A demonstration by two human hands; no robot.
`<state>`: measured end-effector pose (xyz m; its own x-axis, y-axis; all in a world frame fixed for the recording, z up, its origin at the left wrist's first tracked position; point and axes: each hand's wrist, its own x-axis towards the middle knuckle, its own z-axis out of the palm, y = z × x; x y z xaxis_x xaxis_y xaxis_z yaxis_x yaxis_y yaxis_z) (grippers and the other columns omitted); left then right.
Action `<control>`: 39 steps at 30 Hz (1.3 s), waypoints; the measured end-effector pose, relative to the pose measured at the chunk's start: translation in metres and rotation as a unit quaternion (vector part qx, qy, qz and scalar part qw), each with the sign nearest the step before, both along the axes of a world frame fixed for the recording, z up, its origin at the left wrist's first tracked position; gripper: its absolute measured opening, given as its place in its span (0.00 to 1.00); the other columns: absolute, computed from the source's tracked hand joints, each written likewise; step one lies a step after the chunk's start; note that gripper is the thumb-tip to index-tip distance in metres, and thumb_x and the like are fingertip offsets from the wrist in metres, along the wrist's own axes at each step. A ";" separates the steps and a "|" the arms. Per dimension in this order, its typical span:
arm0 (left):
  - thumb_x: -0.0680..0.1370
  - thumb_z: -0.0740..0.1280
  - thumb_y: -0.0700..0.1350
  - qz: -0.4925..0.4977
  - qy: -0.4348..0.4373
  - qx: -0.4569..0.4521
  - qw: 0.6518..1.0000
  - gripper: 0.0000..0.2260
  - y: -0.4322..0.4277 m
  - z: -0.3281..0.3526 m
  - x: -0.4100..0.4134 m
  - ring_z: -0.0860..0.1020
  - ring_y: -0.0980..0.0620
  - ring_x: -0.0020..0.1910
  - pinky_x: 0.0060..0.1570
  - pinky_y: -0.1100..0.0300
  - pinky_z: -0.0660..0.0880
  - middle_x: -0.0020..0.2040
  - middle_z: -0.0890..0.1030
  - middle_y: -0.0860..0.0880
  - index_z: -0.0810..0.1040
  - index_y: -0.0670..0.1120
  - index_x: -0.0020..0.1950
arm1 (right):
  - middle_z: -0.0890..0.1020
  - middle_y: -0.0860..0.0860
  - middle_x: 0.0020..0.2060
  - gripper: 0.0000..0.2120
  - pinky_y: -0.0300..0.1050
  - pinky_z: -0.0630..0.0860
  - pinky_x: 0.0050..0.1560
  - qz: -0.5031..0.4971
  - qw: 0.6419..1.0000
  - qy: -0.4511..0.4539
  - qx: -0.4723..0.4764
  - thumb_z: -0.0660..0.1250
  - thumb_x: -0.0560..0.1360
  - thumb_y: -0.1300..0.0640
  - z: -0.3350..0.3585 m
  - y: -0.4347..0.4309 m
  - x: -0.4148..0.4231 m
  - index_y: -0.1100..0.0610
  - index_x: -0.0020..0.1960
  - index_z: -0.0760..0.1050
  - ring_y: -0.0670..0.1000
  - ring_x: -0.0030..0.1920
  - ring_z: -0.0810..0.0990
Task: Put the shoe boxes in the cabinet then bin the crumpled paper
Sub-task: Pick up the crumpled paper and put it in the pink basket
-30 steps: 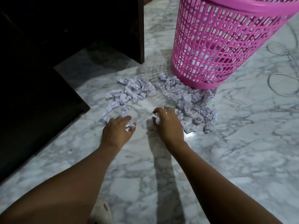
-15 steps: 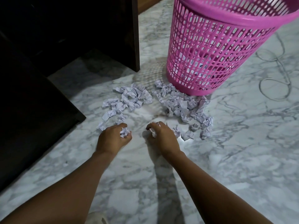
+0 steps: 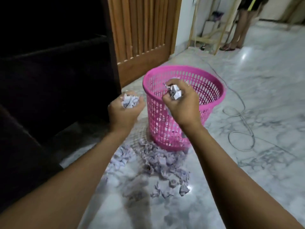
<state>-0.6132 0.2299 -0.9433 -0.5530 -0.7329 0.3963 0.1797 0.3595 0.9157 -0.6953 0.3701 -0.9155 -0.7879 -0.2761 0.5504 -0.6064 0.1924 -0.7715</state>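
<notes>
Pretty dim here, the cabinet [image 3: 49,83] beside me is just a black blob. Marble floor [image 3: 250,171] throws white glare spots, crumpled paper [image 3: 156,162] under my arms looks motion-blurred, edges bend fisheye-style.

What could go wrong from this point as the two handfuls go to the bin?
1. The left hand holds heaped scraps beside the pink basket, not over its rim; released there, they would likely land on the floor.
2. The right hand grips its paper wad near the front rim; a piece might drop outside.
3. The looped cable lies close to the basket and could snag a foot or arm.
</notes>
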 end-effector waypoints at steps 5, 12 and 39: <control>0.72 0.73 0.47 -0.082 0.032 0.147 0.985 0.06 0.046 0.094 -0.105 0.84 0.51 0.37 0.41 0.56 0.79 0.36 0.84 0.50 0.80 0.48 0.37 | 0.81 0.45 0.36 0.10 0.30 0.72 0.37 -0.022 0.998 -0.014 -0.055 0.69 0.70 0.66 0.048 0.031 -0.090 0.52 0.45 0.78 0.37 0.34 0.77; 0.75 0.70 0.47 -0.087 -0.156 0.119 0.977 0.07 0.051 0.075 -0.180 0.75 0.56 0.32 0.40 0.62 0.70 0.35 0.78 0.52 0.78 0.48 0.39 | 0.84 0.58 0.49 0.10 0.46 0.78 0.48 -0.015 0.974 -0.206 0.087 0.65 0.79 0.57 0.018 0.021 -0.165 0.63 0.54 0.80 0.54 0.48 0.83; 0.76 0.66 0.52 -0.064 -0.287 -0.310 0.904 0.29 0.073 -0.159 0.016 0.61 0.34 0.73 0.70 0.40 0.61 0.74 0.60 0.35 0.65 0.46 0.75 | 0.81 0.58 0.57 0.14 0.55 0.75 0.56 -0.181 0.963 0.035 0.198 0.68 0.72 0.60 -0.169 0.078 0.057 0.60 0.57 0.80 0.60 0.57 0.79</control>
<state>-0.5975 0.3027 -1.1019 -0.8628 -0.3826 0.3305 -0.1836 0.8461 0.5004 -0.6381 0.4481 -1.0841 -0.8365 -0.1906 0.5138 -0.4930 0.6713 -0.5535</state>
